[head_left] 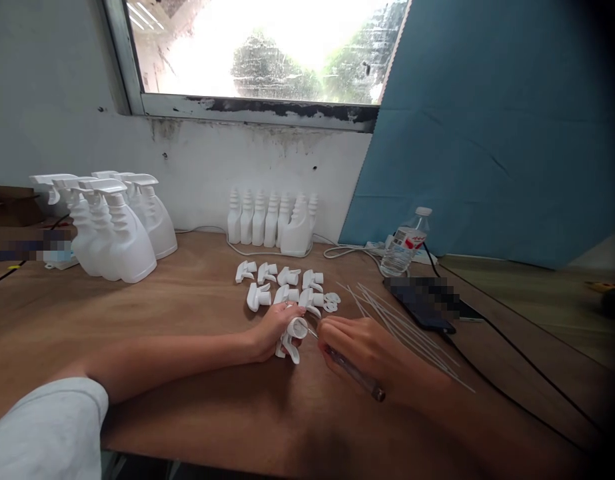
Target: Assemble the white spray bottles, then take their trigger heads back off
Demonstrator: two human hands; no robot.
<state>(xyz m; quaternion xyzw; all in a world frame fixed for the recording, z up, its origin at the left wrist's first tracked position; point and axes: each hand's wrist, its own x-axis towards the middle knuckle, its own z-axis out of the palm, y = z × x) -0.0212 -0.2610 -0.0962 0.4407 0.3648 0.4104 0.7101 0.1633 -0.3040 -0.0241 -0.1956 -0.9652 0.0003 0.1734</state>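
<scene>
My left hand (272,328) grips a white trigger sprayer head (292,337) just above the wooden table (187,373), its round collar turned toward my right hand. My right hand (360,347) holds a thin pen-like tool (357,377) whose tip meets the collar of the sprayer head. Just beyond my hands lie several loose white sprayer heads (280,285) in two rows. A bundle of thin clear dip tubes (402,327) lies on the table to the right of my right hand.
Several empty white bottles (272,220) stand against the wall. Bottles fitted with sprayers (117,227) stand at the left. A water bottle (404,245), a dark phone (427,303) with a black cable, and white cords lie at the right. A blue panel leans on the wall.
</scene>
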